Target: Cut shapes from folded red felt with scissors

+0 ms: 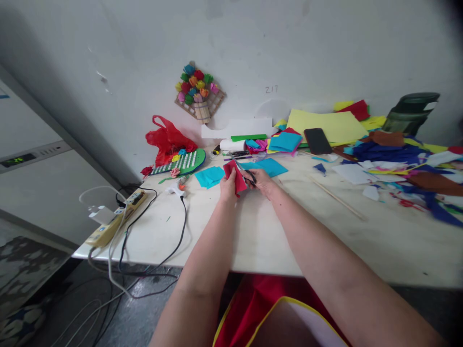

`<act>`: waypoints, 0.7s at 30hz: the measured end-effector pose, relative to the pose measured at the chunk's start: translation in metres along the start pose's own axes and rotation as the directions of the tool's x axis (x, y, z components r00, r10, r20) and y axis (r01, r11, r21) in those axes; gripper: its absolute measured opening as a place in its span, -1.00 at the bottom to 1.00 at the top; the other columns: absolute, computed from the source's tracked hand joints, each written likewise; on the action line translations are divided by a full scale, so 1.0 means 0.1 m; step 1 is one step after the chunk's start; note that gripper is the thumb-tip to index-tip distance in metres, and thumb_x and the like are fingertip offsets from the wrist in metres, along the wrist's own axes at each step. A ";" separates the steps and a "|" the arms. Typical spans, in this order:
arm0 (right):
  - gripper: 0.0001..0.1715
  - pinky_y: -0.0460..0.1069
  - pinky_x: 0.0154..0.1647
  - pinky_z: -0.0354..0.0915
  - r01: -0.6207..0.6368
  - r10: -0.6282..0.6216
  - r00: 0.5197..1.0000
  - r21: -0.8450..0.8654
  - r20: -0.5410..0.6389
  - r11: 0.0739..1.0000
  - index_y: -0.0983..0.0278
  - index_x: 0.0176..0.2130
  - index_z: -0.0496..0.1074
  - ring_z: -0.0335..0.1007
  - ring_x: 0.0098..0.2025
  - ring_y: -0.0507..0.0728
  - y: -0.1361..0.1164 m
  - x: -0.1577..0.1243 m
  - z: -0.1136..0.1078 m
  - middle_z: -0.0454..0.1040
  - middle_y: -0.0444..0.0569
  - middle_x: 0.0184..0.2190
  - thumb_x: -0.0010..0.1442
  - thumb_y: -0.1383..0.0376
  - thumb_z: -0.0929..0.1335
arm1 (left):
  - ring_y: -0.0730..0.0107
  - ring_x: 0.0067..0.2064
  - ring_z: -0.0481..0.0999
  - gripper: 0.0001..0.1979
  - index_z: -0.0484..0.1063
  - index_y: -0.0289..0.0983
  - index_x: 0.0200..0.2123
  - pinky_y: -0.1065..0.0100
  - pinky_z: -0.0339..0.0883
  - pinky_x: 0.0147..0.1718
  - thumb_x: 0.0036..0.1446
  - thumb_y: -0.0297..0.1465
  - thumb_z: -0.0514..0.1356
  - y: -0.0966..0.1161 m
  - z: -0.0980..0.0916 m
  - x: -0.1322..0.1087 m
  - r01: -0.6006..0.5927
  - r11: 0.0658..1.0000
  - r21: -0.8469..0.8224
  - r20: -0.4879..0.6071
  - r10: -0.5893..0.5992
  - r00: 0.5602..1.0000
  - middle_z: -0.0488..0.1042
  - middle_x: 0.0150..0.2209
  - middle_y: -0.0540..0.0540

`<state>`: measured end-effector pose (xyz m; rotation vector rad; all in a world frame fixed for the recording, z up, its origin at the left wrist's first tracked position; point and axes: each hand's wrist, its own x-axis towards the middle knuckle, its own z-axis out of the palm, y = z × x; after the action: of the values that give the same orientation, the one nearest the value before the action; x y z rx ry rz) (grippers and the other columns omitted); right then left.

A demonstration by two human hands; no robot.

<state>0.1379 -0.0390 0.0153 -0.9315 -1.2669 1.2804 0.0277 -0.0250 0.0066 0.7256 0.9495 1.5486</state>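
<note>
My left hand [227,184] is closed on a folded piece of red paper [234,174], holding it above the white table [260,231]. My right hand [261,181] grips black-handled scissors [245,172], with the blades reaching up and left into the red paper. Cyan paper sheets [210,176] lie just behind the hands, and another cyan sheet [269,166] lies to the right of them.
A power strip [115,219] with cables hangs at the table's left edge. A red plastic bag [167,140], a green board [183,163], a black phone [317,140] on yellow paper, a wooden stick [338,198] and heaps of coloured paper scraps [405,164] lie around. A paper-flower craft [198,94] leans on the wall.
</note>
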 end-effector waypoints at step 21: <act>-0.54 -0.19 -0.86 -0.16 -0.003 0.004 1.000 -0.019 0.028 1.000 0.34 -0.49 0.37 0.14 -0.78 -0.10 0.00 -0.03 -0.05 0.30 -0.19 -0.75 -0.07 -0.02 0.41 | 0.48 -0.59 0.41 -0.64 0.37 -0.36 -0.44 0.45 0.26 -0.57 -0.20 -0.21 0.33 0.01 0.00 -0.02 -0.029 0.999 -0.020 0.032 0.030 0.999 0.45 -0.55 -0.07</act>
<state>0.1428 -0.0410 0.0142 -0.9325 -1.3012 1.2902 0.0272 -0.0267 0.0078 0.7517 0.9027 1.5652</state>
